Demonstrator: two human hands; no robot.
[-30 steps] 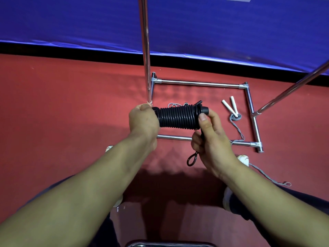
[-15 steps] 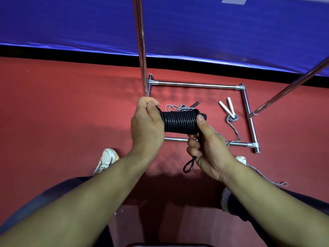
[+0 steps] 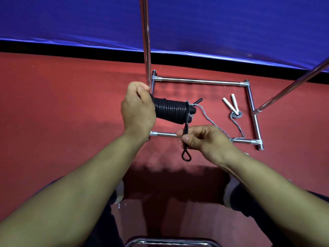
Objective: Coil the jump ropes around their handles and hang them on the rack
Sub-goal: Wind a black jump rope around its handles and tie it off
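Note:
A black jump rope (image 3: 170,110) is coiled tightly round its handles, held level above the red floor. My left hand (image 3: 138,111) grips the left end of the coil. My right hand (image 3: 201,139) pinches the loose black rope end just below the coil; a small loop (image 3: 186,155) hangs under my fingers. A grey jump rope with white handles (image 3: 230,104) lies uncoiled on the floor inside the chrome rack's base (image 3: 199,81), its cord (image 3: 236,114) trailing over the near bar.
The rack's upright pole (image 3: 146,41) rises just behind my left hand, and a slanted bar (image 3: 292,88) crosses the right side. A blue mat (image 3: 195,20) stands behind. My shoes (image 3: 119,191) are on the floor below, and a chrome bar (image 3: 169,242) lies at the bottom edge.
My right hand has left the coil's right end and dropped lower, drawing the loose rope end down. My left hand has shifted the coil slightly left and up.

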